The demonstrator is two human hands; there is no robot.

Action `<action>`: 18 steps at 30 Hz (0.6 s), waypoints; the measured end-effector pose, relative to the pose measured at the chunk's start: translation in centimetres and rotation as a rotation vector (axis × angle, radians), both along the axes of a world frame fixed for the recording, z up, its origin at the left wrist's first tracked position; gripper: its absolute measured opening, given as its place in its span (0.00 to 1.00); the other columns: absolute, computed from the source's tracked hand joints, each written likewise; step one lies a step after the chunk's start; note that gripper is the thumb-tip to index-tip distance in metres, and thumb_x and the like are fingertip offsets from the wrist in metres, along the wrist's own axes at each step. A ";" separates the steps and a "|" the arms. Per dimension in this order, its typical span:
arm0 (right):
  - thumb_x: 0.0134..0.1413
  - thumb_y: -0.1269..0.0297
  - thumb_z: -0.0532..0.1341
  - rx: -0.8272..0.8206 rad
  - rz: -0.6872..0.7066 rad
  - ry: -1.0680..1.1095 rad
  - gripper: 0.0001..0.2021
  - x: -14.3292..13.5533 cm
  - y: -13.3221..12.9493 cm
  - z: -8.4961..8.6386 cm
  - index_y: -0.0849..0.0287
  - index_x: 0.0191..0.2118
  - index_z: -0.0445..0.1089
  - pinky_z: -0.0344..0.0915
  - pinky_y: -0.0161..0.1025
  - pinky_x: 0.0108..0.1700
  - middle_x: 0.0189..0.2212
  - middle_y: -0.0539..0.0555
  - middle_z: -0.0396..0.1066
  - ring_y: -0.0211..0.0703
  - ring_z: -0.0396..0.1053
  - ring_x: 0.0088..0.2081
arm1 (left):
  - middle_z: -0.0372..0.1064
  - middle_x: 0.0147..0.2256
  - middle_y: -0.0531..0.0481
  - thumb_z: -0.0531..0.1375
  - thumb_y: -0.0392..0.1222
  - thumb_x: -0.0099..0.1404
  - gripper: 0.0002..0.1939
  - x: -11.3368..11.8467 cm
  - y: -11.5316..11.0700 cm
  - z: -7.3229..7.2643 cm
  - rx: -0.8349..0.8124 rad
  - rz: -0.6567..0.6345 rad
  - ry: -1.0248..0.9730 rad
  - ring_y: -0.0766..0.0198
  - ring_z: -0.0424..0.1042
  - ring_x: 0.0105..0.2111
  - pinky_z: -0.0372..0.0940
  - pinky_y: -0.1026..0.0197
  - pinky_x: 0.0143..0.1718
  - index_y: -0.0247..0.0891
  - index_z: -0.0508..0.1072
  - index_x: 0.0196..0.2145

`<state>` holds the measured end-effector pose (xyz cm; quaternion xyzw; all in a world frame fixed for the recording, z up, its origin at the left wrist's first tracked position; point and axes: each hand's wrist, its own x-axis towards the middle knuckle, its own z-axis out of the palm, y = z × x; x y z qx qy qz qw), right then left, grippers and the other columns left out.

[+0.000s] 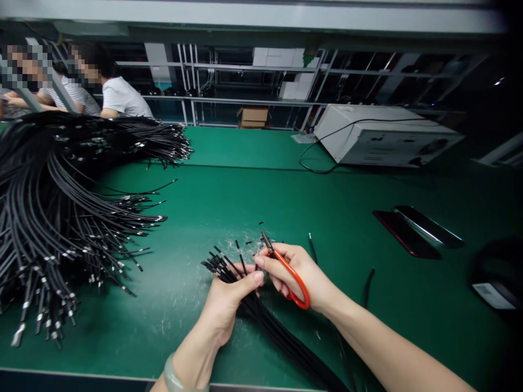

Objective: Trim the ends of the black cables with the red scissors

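Note:
My left hand is closed around a bundle of black cables, whose cut ends fan out at the upper left of the fist. Red-handled scissors rest in my right hand, with their pointed tips up and to the left. The right thumb and fingertips pinch close to one cable end beside my left thumb. Small black pieces and clear scraps lie on the green table just beyond the hands.
A large heap of black cables covers the left side. A white metal box with a black cord stands at the back right. Two phones and a black roll lie at right. People in striped shirts sit beyond the heap.

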<state>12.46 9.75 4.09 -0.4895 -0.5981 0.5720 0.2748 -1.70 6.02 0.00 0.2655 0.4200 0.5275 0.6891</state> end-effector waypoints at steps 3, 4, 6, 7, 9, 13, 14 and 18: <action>0.49 0.55 0.59 0.048 -0.001 -0.027 0.12 -0.1 -0.1 0.6 0.60 0.32 0.65 0.53 0.28 0.14 0.12 0.44 0.59 0.30 0.55 0.12 | 0.68 0.25 0.52 0.68 0.40 0.49 0.12 -0.1 0.0 -0.1 0.017 0.018 0.001 0.68 0.65 0.25 0.61 0.65 0.29 0.33 0.73 0.30; 0.50 0.56 0.58 0.073 0.007 -0.056 0.11 -0.1 -0.2 0.8 0.60 0.32 0.65 0.54 0.28 0.15 0.13 0.45 0.60 0.30 0.55 0.13 | 0.68 0.25 0.51 0.68 0.41 0.49 0.12 -0.1 0.0 -0.2 0.023 0.014 0.001 0.68 0.65 0.25 0.61 0.65 0.29 0.33 0.73 0.30; 0.51 0.57 0.57 0.152 0.043 -0.148 0.11 -0.1 -0.2 1.1 0.60 0.30 0.64 0.55 0.29 0.16 0.14 0.45 0.60 0.31 0.57 0.14 | 0.69 0.25 0.50 0.67 0.42 0.50 0.11 -0.1 0.1 -0.5 0.028 -0.001 0.009 0.67 0.66 0.26 0.61 0.64 0.30 0.32 0.73 0.30; 0.52 0.57 0.56 0.219 0.061 -0.212 0.11 -0.1 -0.1 1.2 0.60 0.28 0.64 0.55 0.29 0.17 0.14 0.46 0.60 0.32 0.57 0.15 | 0.69 0.25 0.50 0.67 0.43 0.51 0.12 -0.1 0.1 -0.6 0.025 -0.004 0.013 0.66 0.66 0.26 0.61 0.64 0.30 0.32 0.73 0.30; 0.53 0.58 0.55 0.416 0.065 -0.362 0.12 -0.1 0.0 1.3 0.60 0.24 0.64 0.56 0.31 0.21 0.14 0.48 0.61 0.34 0.59 0.19 | 0.71 0.25 0.49 0.66 0.43 0.52 0.12 -0.1 0.1 -0.7 0.014 -0.013 0.013 0.67 0.66 0.26 0.61 0.65 0.30 0.32 0.74 0.31; 0.53 0.58 0.55 0.688 0.000 -0.524 0.13 0.4 0.3 1.4 0.59 0.22 0.66 0.58 0.33 0.29 0.19 0.51 0.64 0.38 0.60 0.27 | 0.72 0.26 0.48 0.66 0.44 0.52 0.13 -0.2 0.0 -0.6 -0.032 -0.035 -0.003 0.67 0.67 0.26 0.61 0.66 0.29 0.33 0.74 0.33; 0.53 0.58 0.55 0.656 -0.008 -0.500 0.13 0.5 0.4 1.3 0.59 0.25 0.67 0.59 0.33 0.29 0.20 0.51 0.65 0.37 0.60 0.26 | 0.73 0.26 0.47 0.66 0.45 0.52 0.13 -0.2 -0.1 -0.6 -0.049 -0.042 -0.004 0.67 0.67 0.26 0.61 0.66 0.29 0.33 0.74 0.33; 0.53 0.52 0.55 0.270 0.009 -0.224 0.15 0.0 0.0 1.1 0.60 0.35 0.66 0.56 0.30 0.20 0.17 0.47 0.63 0.33 0.58 0.18 | 0.73 0.26 0.47 0.66 0.44 0.52 0.13 -0.1 0.0 -0.6 -0.035 -0.053 -0.021 0.67 0.67 0.27 0.61 0.66 0.30 0.33 0.75 0.33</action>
